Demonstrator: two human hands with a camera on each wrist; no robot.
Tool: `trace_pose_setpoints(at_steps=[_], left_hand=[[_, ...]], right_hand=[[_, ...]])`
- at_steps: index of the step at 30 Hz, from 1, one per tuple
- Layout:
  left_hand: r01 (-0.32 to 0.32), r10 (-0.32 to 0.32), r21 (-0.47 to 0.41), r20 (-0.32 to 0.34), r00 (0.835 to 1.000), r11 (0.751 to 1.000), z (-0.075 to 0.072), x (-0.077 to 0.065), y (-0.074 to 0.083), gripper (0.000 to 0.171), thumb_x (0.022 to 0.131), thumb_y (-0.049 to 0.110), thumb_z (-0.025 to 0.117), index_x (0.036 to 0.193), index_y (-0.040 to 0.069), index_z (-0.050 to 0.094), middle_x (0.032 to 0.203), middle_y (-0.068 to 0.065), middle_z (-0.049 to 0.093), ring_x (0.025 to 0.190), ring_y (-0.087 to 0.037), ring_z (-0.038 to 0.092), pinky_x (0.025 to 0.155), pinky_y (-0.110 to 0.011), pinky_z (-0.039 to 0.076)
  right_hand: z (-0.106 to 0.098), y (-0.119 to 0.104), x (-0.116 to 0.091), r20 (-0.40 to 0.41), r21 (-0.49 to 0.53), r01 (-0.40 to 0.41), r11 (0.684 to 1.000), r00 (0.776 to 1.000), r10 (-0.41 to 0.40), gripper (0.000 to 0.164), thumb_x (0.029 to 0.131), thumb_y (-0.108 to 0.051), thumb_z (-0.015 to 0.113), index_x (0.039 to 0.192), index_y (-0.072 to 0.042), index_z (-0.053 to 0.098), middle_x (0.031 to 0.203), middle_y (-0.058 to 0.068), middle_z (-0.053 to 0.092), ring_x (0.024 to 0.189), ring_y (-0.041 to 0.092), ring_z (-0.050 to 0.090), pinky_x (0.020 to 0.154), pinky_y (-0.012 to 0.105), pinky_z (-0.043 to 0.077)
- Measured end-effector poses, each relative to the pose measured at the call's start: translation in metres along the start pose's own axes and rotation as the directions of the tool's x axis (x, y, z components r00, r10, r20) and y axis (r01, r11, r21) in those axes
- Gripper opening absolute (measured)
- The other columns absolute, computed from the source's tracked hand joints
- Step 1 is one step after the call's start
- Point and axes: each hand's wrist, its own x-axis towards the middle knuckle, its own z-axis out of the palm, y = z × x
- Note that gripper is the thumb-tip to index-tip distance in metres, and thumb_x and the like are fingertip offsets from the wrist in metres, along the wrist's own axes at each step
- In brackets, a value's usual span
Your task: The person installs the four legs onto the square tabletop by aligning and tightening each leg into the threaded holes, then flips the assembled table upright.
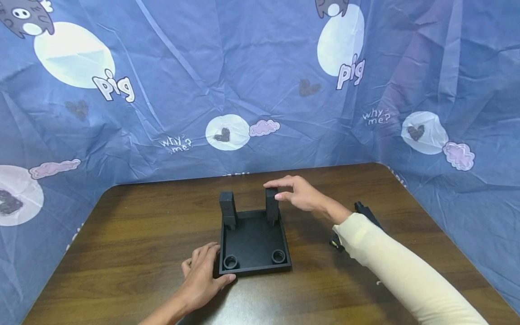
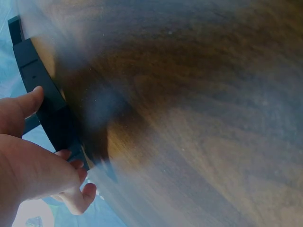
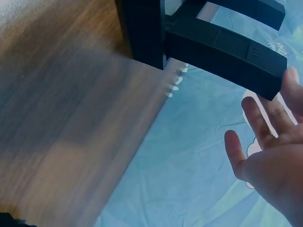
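A black tray-shaped base [image 1: 256, 241] with a raised rim lies on the wooden table. Two black square posts stand at its far corners, the left post [image 1: 227, 205] and the right post [image 1: 271, 205]. Round threaded-looking sockets sit at the near corners, one left [image 1: 230, 262] and one right [image 1: 278, 256]. My left hand [image 1: 201, 275] grips the near left corner, fingers along the side and thumb at the front edge. With thumb and fingers, my right hand [image 1: 302, 194] pinches the top of the right post; in the right wrist view the thumb rests at that post's end [image 3: 272, 78].
Further black parts [image 1: 367, 214] lie to the right on the table [image 1: 142, 243], partly hidden under my right forearm. A blue patterned cloth [image 1: 260, 81] hangs behind the table and along its sides.
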Motion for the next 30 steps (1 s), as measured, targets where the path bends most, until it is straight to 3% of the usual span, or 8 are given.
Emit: trace_pose_setpoints(at_steps=[12,24,30], left_hand=[[-0.017,0.017,0.006,-0.025,1.000,1.000,0.0010,0.0006,-0.0002,0.071,0.076,0.030,0.083,0.132,-0.002,0.052,0.139,-0.017,0.049,0.126,-0.032,0.037,0.090,-0.054,0.020],[-0.014,0.014,-0.001,-0.023,1.000,1.000,0.0009,0.0001,0.0002,0.072,0.076,0.031,0.083,0.132,-0.001,0.052,0.139,-0.016,0.048,0.126,-0.032,0.037,0.090,-0.054,0.020],[-0.013,0.013,0.001,-0.024,1.000,1.000,0.0011,-0.0001,-0.0003,0.073,0.076,0.031,0.084,0.132,-0.002,0.052,0.139,-0.016,0.049,0.126,-0.032,0.037,0.090,-0.054,0.020]], right_hand=[[-0.0009,-0.0021,0.0029,0.008,-0.180,0.063,0.982,0.998,-0.062,0.035,0.089,-0.004,0.067,0.123,-0.009,0.066,0.122,0.006,0.067,0.107,0.023,0.057,0.095,0.044,0.042],[0.0003,-0.0044,0.0031,0.005,-0.204,0.045,0.978,0.999,-0.045,0.034,0.088,-0.005,0.069,0.122,-0.010,0.067,0.122,0.005,0.067,0.107,0.023,0.056,0.095,0.044,0.041],[-0.0026,-0.0026,-0.0016,-0.024,-0.161,0.065,0.985,0.997,-0.069,0.045,0.084,-0.005,0.074,0.128,-0.004,0.062,0.123,0.013,0.065,0.113,0.029,0.056,0.099,0.049,0.039]])
